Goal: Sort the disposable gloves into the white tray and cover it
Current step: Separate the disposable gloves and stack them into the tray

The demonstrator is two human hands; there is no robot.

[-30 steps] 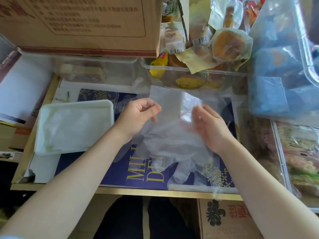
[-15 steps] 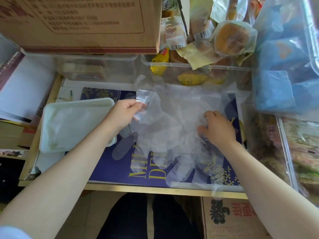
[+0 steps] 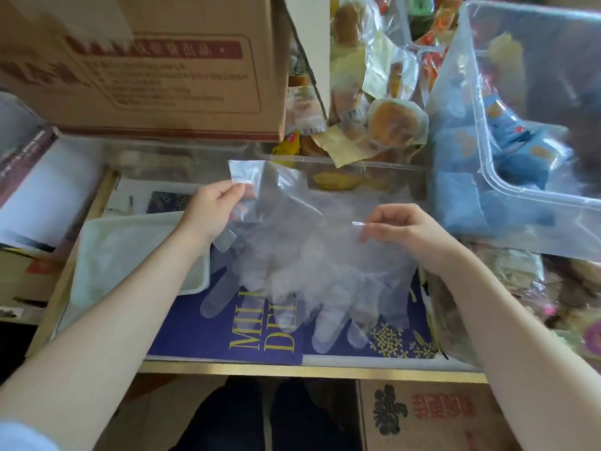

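Pinching thumb and fingertips of the left hand (image 3: 208,209) grip the cuff edge of the disposable gloves (image 3: 302,255); the right hand (image 3: 403,229) pinches the opposite cuff edge. Thin, clear and crinkled, the gloves hang between both hands, cuffs pointing away, glove fingers toward the person, over a blue printed sheet (image 3: 227,336). Just left sits the white tray (image 3: 97,242).
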